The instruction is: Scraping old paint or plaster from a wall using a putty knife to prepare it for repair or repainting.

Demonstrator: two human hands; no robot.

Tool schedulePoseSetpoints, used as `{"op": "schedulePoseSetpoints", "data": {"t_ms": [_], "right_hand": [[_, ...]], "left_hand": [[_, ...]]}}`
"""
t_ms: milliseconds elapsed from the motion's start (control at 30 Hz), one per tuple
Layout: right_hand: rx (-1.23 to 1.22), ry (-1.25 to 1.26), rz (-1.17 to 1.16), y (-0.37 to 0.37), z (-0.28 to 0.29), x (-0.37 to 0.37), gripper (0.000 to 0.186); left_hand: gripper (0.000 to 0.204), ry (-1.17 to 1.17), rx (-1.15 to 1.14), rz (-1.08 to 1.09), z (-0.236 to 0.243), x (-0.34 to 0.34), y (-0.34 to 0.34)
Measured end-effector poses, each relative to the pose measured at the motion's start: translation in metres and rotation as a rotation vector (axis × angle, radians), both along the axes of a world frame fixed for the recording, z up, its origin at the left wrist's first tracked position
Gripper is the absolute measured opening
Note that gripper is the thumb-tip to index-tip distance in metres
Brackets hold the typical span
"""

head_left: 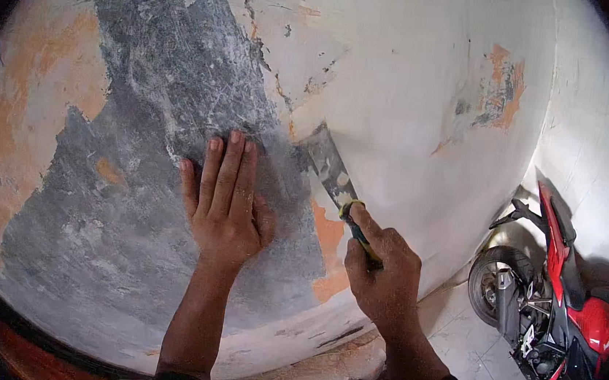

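My right hand (387, 271) is closed round the dark handle of a putty knife (330, 169) with a yellow collar. Its wide metal blade, smeared with pale residue, meets the wall (411, 149) at the border between bare grey plaster and white paint. To the left, my left hand (227, 212) lies flat on the grey bare patch (160, 88), fingers stretched upward and holding nothing. A jagged crack (262, 54) runs down through the paint toward the blade. Orange undercoat (327, 240) shows beside the patch, just left of my right hand.
A red and black motorcycle (555, 287) stands at the right on a pale tiled floor (471, 360), close to the wall's corner. Higher on the right part of the wall is a smaller peeled spot (501, 88). More orange undercoat (45, 70) spreads at the far left.
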State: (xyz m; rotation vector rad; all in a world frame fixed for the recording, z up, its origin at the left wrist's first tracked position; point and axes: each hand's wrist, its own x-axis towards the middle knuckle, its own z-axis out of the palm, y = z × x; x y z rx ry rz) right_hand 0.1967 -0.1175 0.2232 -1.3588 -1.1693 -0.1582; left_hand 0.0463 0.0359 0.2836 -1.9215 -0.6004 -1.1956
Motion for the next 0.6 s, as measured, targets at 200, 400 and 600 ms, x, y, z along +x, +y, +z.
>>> {"op": "schedulePoseSetpoints", "data": {"t_ms": [200, 400, 600], "right_hand": [[-0.001, -0.081, -0.024, 0.006, 0.002, 0.010, 0.052], [0.032, -0.102, -0.017, -0.001, 0.005, 0.006, 0.050], [0.030, -0.126, -0.073, 0.010, 0.016, 0.007, 0.050]], "left_hand": [[0.052, -0.005, 0.015, 0.001, 0.001, 0.007, 0.000], [0.053, 0.005, 0.015, 0.016, -0.001, 0.000, 0.002], [0.053, 0.013, -0.004, 0.017, -0.002, 0.001, 0.001]]}}
